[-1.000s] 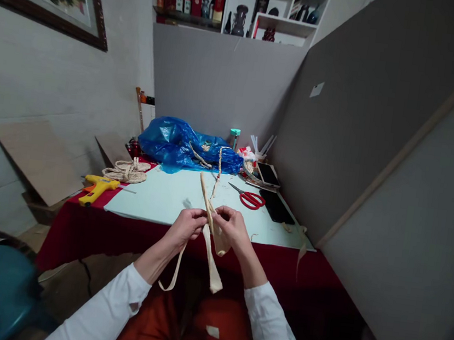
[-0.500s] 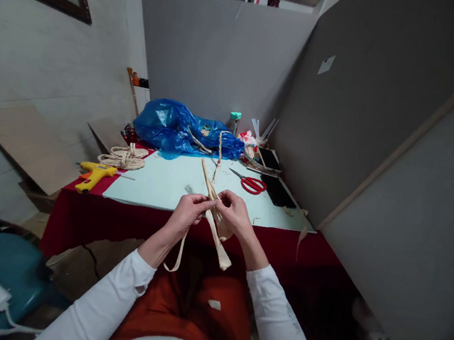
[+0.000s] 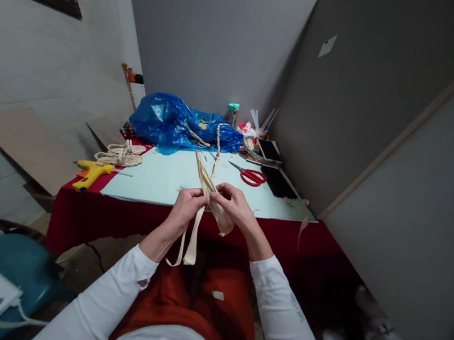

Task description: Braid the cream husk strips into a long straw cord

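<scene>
Pale, flat plant-like strips (image 3: 221, 220) are pinched between my two hands just in front of the table's edge. My left hand (image 3: 188, 205) is closed on them, and two strip ends (image 3: 191, 248) hang below its fingers. My right hand (image 3: 233, 203) grips the same bundle from the right, thumb and finger almost touching the left fingertips. The upper ends of the strips point away over the pale board. Beyond them, a thin braided cord (image 3: 217, 148) runs from the blue plastic bag (image 3: 162, 121) onto the board.
Red-handled scissors (image 3: 253, 177) and a black flat device (image 3: 278, 183) lie right on the pale board (image 3: 155, 178). At left are a yellow glue gun (image 3: 93, 174) and woven sandals (image 3: 119, 153). A green-capped jar (image 3: 233, 114) stands behind. Grey panels enclose the back and right.
The hanging strip has swung left, from between my hands to below my left hand. The bundle is more spread out at my right fingers. The view has shifted slightly.
</scene>
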`<state>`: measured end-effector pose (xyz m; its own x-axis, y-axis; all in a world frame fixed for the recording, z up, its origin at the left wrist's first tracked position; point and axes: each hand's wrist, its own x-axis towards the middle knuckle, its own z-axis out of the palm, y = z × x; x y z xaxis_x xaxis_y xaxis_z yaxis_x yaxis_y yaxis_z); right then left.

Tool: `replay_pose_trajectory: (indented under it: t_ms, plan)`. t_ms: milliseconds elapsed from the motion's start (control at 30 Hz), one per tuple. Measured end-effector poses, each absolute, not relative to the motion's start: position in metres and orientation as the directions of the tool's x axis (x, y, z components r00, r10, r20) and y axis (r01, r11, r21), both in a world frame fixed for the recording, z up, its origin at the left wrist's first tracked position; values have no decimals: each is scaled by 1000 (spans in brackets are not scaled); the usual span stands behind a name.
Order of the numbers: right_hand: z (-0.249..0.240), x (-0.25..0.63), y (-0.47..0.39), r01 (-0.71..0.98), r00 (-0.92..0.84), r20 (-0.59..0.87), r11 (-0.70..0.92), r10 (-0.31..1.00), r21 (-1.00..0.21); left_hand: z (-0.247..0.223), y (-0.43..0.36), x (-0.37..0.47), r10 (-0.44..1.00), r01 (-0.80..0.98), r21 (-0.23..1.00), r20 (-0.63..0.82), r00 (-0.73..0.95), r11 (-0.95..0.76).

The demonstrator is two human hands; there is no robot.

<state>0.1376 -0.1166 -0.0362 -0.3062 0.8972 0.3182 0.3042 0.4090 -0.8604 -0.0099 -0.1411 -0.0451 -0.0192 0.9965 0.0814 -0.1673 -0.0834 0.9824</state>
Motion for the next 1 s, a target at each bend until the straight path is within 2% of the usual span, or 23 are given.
replay_pose_trajectory:
  t_ms: [133,567,733,900,1000]
  plan:
    - [-39,137,-115,377,-292,368,459,883,-804,-46,-140,-6,995,-118,989,79,-64,-86]
    - [-41,132,-117,430,-220,376,435,900,-791,-47,-141,-3,981,87,988,135,-141,-124]
    - [-35,136,-115,296,-290,298,382,909,-876,-47,-141,-4,986,122,985,133,-103,-120]
    - [-27,133,-131,-30,-405,158,160,900,-987,-43,-142,-4,978,215,968,160,-131,-130]
    - [-20,136,-144,-202,-409,191,116,892,-973,-41,-143,-4,981,226,966,157,-114,-128]
